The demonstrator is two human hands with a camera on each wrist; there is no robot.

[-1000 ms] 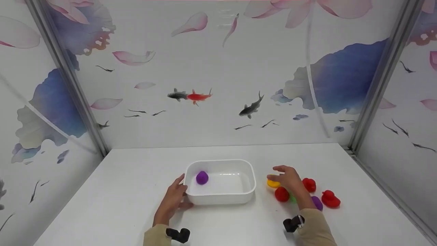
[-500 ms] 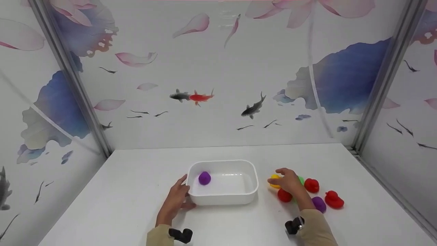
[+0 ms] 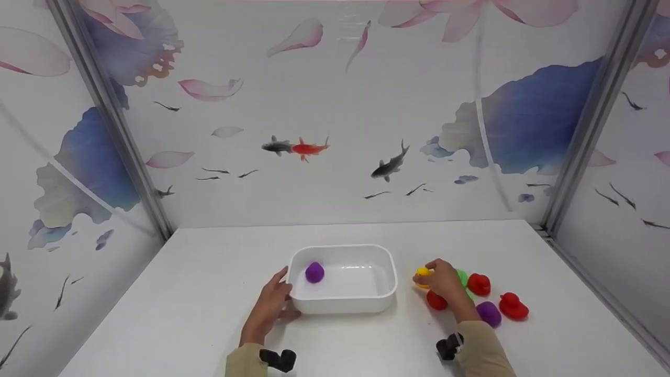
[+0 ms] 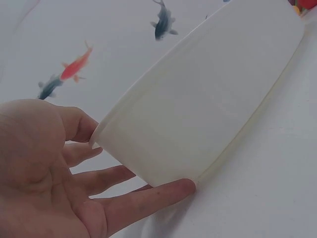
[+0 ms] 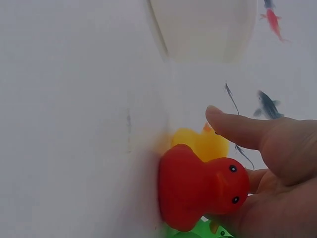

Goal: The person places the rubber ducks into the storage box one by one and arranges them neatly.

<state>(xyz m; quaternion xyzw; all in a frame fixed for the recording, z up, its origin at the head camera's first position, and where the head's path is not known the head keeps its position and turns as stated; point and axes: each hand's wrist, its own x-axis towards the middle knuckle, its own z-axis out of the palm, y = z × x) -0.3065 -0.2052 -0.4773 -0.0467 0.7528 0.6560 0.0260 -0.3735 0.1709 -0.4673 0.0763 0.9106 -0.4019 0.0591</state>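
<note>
A white rectangular tub (image 3: 343,305) stands on the table with a purple toy duck (image 3: 314,273) inside, toward its left end. My left hand (image 3: 272,299) rests against the tub's left end. In the left wrist view, one digit meets the rim corner while others lie fairly straight along the outer wall (image 4: 188,109). My right hand (image 3: 444,280) has its thumb and fingers around a yellow rubber duck (image 3: 422,277) sitting on the table. From the right wrist, a red rubber duck (image 5: 193,188) partly hides the yellow one and the fingers behind it.
Near the right hand are green ducks (image 3: 461,276), partly covered by it, and a red duck (image 3: 479,284). Farther right lie a purple duck (image 3: 489,314) and another red duck (image 3: 514,306). Printed white panels (image 3: 314,199) enclose the table behind and at both sides.
The right hand's thumb and fingers have drawn in around the yellow duck. The left hand stays at the tub. The head view has shifted slightly.
</note>
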